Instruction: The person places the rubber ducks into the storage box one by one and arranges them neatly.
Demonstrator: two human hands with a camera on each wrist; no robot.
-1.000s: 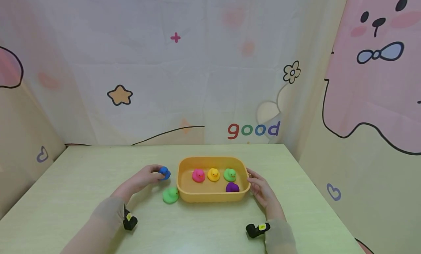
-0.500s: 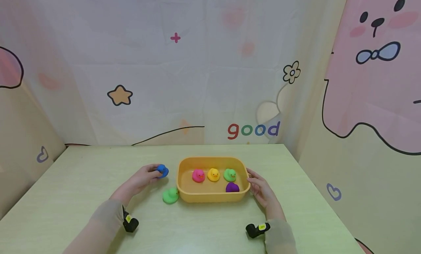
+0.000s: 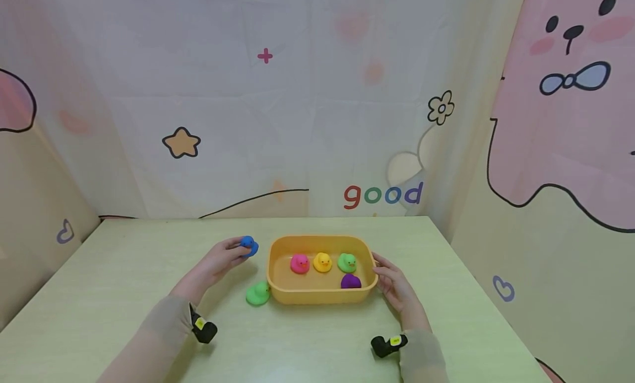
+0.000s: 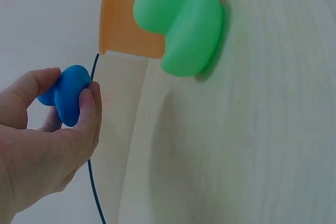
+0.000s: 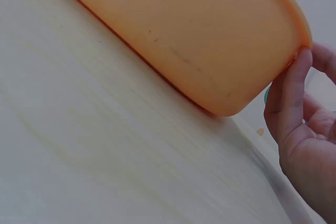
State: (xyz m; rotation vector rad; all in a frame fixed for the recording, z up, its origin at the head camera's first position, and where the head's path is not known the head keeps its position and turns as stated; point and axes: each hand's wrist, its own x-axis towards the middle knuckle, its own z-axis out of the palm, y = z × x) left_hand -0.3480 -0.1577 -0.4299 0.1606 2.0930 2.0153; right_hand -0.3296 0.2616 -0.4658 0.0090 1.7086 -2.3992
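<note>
My left hand (image 3: 222, 262) holds a small blue rubber duck (image 3: 249, 246) above the table, left of a yellow-orange plastic tub (image 3: 322, 298). In the left wrist view, thumb and fingers pinch the blue duck (image 4: 71, 95) from both sides. A green rubber duck (image 3: 258, 294) sits on the table against the tub's front left corner. Inside the tub stand a pink duck (image 3: 300, 264), a yellow duck (image 3: 322, 262), a green duck and a purple duck (image 3: 350, 281), partly hidden by the front wall. My right hand (image 3: 396, 286) touches the tub's right end with extended fingers.
The pale wooden table (image 3: 307, 344) runs back to a patterned cloth backdrop (image 3: 223, 96), with more printed cloth at both sides. A black camera sits on each wrist, the left camera (image 3: 203, 329) and the right camera (image 3: 389, 345).
The blue duck moves slightly left, then rises and comes back right in my left hand, turning a little. My right hand and the tub stay where they were.
</note>
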